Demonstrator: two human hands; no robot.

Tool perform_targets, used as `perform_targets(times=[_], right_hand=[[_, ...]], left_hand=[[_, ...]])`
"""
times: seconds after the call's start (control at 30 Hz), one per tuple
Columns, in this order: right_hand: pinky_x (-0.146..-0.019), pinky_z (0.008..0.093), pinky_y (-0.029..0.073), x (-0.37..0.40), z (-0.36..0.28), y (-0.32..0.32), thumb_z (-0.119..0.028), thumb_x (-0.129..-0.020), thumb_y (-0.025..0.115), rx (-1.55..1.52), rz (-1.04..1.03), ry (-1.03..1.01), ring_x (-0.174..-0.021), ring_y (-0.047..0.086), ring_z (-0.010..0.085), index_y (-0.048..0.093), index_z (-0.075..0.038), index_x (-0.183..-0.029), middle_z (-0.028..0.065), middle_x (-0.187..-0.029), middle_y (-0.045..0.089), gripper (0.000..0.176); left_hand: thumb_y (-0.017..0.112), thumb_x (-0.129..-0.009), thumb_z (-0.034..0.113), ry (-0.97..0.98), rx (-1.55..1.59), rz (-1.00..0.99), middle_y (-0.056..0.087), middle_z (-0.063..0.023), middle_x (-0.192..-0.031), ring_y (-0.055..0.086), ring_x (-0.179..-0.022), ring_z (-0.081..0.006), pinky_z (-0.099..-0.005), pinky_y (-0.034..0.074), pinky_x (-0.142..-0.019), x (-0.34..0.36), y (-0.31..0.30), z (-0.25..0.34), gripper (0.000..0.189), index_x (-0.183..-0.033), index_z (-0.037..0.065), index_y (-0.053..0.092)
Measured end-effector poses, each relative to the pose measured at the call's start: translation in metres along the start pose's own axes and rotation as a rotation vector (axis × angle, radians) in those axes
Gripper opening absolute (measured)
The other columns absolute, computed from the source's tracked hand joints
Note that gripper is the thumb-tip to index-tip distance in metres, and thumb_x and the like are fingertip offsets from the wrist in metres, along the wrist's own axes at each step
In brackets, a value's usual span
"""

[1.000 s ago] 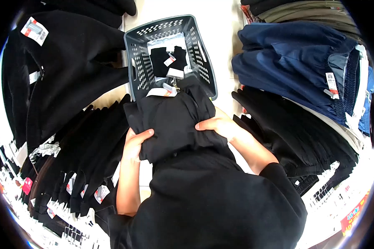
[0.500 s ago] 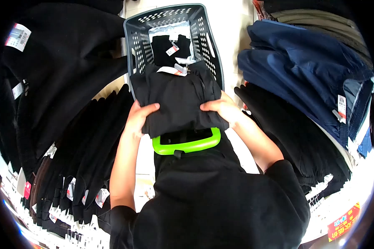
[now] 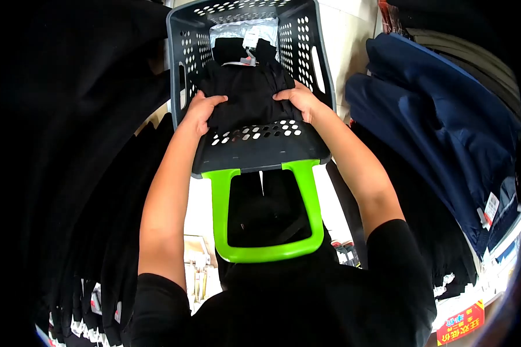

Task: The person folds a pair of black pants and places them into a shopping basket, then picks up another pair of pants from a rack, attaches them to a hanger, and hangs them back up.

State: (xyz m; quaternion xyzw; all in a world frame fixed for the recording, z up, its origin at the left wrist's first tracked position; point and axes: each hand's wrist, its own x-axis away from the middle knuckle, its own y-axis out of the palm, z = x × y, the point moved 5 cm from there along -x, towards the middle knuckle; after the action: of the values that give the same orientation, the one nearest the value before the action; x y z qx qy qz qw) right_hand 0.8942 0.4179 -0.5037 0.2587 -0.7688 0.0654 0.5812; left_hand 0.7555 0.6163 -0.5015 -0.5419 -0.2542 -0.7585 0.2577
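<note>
A folded black garment [image 3: 249, 98] with a white tag at its far edge lies between my two hands, inside the dark grey shopping basket [image 3: 260, 151]. My left hand [image 3: 202, 111] grips its left side, thumb on top and fingers underneath. On the opposite side my right hand [image 3: 298, 99] holds it the same way. Beyond it, another black garment [image 3: 228, 49] with a tag lies deeper in the basket, next to clear plastic wrapping [image 3: 243, 28]. The basket's bright green handle [image 3: 272, 253] extends toward my body.
Black clothes [image 3: 69, 144] hang close along the left. On the right hang navy blue trousers [image 3: 440, 127], olive garments [image 3: 463, 58] and more black ones. A red and yellow sign [image 3: 461, 324] is at the lower right. Pale floor [image 3: 344, 26] shows beside the basket.
Both hands have moved forward and lowered the folded garment from above the basket's near rim into it. More of the basket's near wall and green handle now shows.
</note>
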Motion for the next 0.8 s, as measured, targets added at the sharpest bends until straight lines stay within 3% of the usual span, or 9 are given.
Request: perform_targets(times=[0.07, 0.27, 0.33, 0.53, 0.6, 0.8], right_hand=[[-0.08, 0.0394, 0.054, -0.024, 0.011, -0.003, 0.005, -0.07, 0.064, 0.018, 0.041, 0.031, -0.092, 0.064, 0.0295, 0.049, 0.002, -0.118, 0.018, -0.106, 0.061, 0.051], [-0.087, 0.041, 0.051, -0.076, 0.051, -0.012, 0.007, -0.068, 0.064, 0.017, 0.161, 0.195, -0.101, 0.06, 0.032, 0.045, 0.003, -0.123, 0.0189, -0.115, 0.058, 0.058], [-0.085, 0.0415, 0.051, -0.116, 0.082, -0.032, 0.006, -0.068, 0.065, 0.053, 0.271, 0.154, -0.101, 0.06, 0.0315, 0.045, 0.001, -0.124, 0.0187, -0.117, 0.058, 0.06], [-0.082, 0.0416, 0.052, -0.138, 0.064, -0.024, 0.008, -0.072, 0.065, -0.03, 0.213, 0.041, -0.095, 0.062, 0.0315, 0.049, -0.001, -0.121, 0.0176, -0.11, 0.062, 0.052], [-0.073, 0.0392, 0.057, -0.145, 0.051, -0.021, 0.005, -0.075, 0.065, -0.009, 0.208, -0.037, -0.082, 0.066, 0.0277, 0.051, -0.002, -0.112, 0.0154, -0.1, 0.064, 0.04], [-0.075, 0.0337, 0.056, -0.178, 0.043, -0.023, 0.006, -0.075, 0.066, 0.031, 0.253, -0.188, -0.085, 0.065, 0.0234, 0.054, -0.002, -0.113, 0.014, -0.101, 0.065, 0.041]], left_hand=[[0.065, -0.076, 0.001, 0.058, -0.006, -0.059, 0.057, -0.0156, -0.109, 0.063, -0.091, -0.0255, -0.0368, 0.055, -0.078, -0.029, -0.002, -0.008, 0.055, -0.123, 0.004, 0.038], [0.063, -0.076, -0.002, 0.004, -0.155, 0.086, 0.058, -0.0155, -0.109, 0.06, -0.098, -0.0271, -0.0375, 0.054, -0.079, -0.1, -0.017, -0.037, 0.051, -0.122, 0.002, 0.042], [0.063, -0.076, -0.002, 0.023, -0.199, -0.003, 0.057, -0.0157, -0.112, 0.06, -0.098, -0.0273, -0.0371, 0.053, -0.08, -0.124, -0.016, -0.044, 0.053, -0.124, 0.001, 0.041], [0.064, -0.075, 0.0, 0.022, -0.307, 0.151, 0.054, -0.0155, -0.124, 0.055, -0.111, -0.0272, -0.0332, 0.045, -0.091, -0.153, -0.015, -0.025, 0.058, -0.129, 0.002, 0.044], [0.063, -0.08, 0.002, 0.09, -0.41, 0.118, 0.052, -0.017, -0.125, 0.054, -0.111, -0.0285, -0.0356, 0.045, -0.093, -0.158, -0.012, -0.01, 0.062, -0.134, 0.001, 0.035], [0.062, -0.082, 0.003, 0.173, -0.333, 0.092, 0.049, -0.0166, -0.131, 0.05, -0.117, -0.0277, -0.0344, 0.041, -0.097, -0.159, -0.007, 0.009, 0.062, -0.137, 0.002, 0.033]])
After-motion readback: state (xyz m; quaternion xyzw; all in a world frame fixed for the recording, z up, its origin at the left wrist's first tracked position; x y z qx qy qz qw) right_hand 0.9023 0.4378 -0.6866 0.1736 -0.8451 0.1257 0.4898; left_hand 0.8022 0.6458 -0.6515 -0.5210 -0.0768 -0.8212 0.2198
